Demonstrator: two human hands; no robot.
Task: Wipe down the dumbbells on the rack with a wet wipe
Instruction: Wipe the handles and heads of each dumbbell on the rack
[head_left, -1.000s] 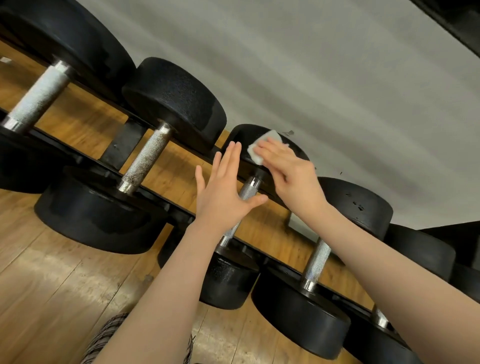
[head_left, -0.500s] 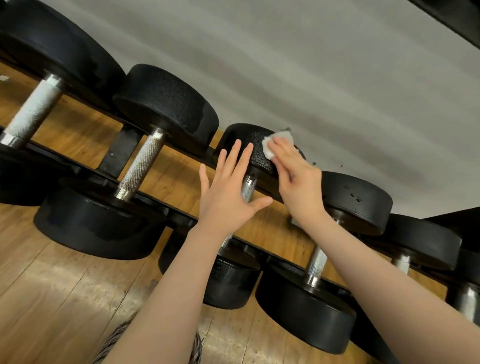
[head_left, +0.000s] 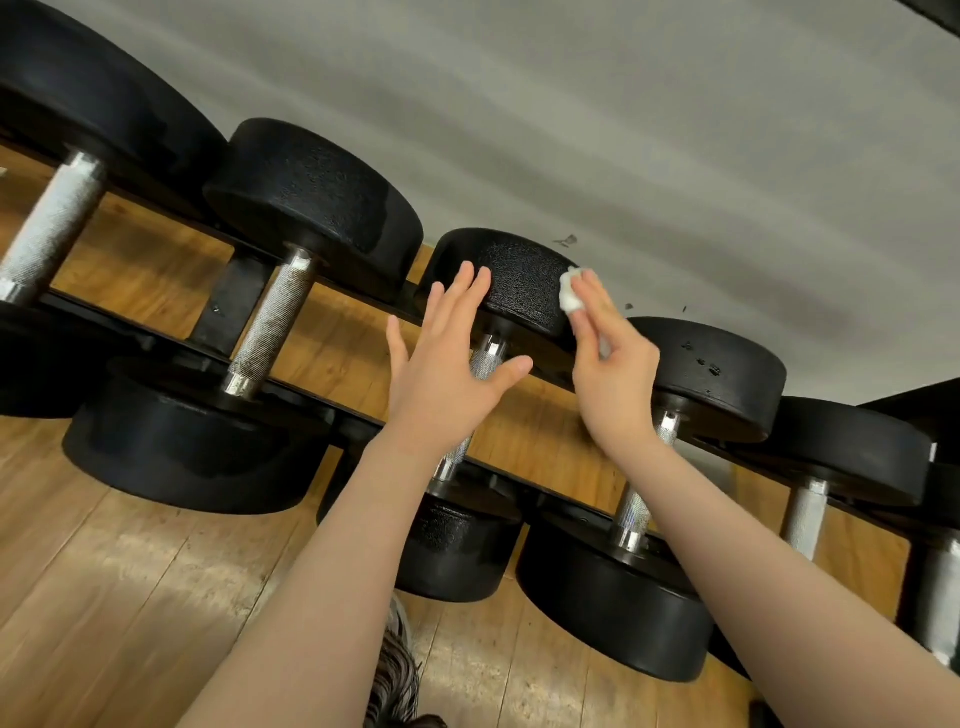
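Several black dumbbells with knurled steel handles lie side by side on a black rack (head_left: 311, 382). The small middle dumbbell (head_left: 519, 283) has its far head between my hands. My right hand (head_left: 608, 364) holds a crumpled white wet wipe (head_left: 570, 297) at its fingertips, pressed against the right side of that head. My left hand (head_left: 447, 369) is spread flat with straight fingers, fingertips touching the head's left side, palm over the handle.
A larger dumbbell (head_left: 322, 208) lies to the left, another (head_left: 711, 374) to the right, more beyond both. A grey wall (head_left: 623, 130) runs behind the rack. Wooden floor (head_left: 130, 597) lies below.
My right hand has slid the wipe from the top of the middle dumbbell's far head down to its right side. My left hand has stayed on the head's left side.
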